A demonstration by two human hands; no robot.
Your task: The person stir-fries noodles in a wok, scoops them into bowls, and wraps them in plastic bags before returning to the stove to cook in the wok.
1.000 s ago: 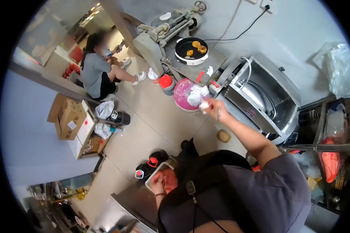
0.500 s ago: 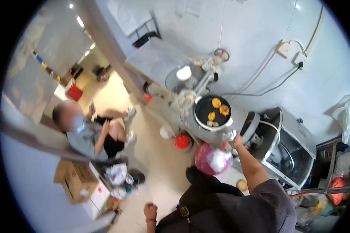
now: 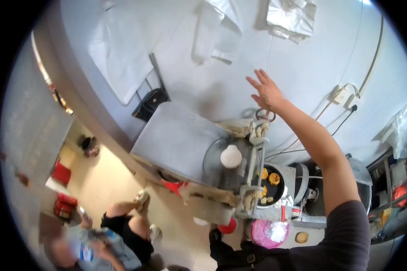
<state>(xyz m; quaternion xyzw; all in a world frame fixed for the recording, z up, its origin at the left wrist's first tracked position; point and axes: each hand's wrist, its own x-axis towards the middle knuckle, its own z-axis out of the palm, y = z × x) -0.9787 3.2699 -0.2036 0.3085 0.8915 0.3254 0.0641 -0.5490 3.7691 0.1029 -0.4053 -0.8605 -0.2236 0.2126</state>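
Observation:
My right hand point(image 3: 267, 92) is raised in front of the wall, fingers spread, holding nothing. It is nearest to the small round handwheel point(image 3: 265, 115) of a floury, dough-coated machine point(image 3: 251, 167), which appears just below it. White plastic bags point(image 3: 291, 20) hang on the wall above the hand. Below my forearm, a round black pan point(image 3: 276, 192) holds golden-brown round cakes point(image 3: 274, 179) and several small pale pieces; the machine hides its left part. A white bowl or lid point(image 3: 231, 156) lies on a dark round surface beside the machine. My left hand is out of view.
A grey worktop point(image 3: 176, 140) extends left of the machine. A pink basin point(image 3: 269, 232) with a plastic bag and a red bucket point(image 3: 228, 226) stand on the floor. At lower left a person point(image 3: 108, 239) sits holding a phone. A cable point(image 3: 343, 122) runs from a wall socket.
My right hand has left the area beside the pan and risen up toward the wall, now spread. My left hand has gone out of view. The view has shifted toward the worktop and hanging bags.

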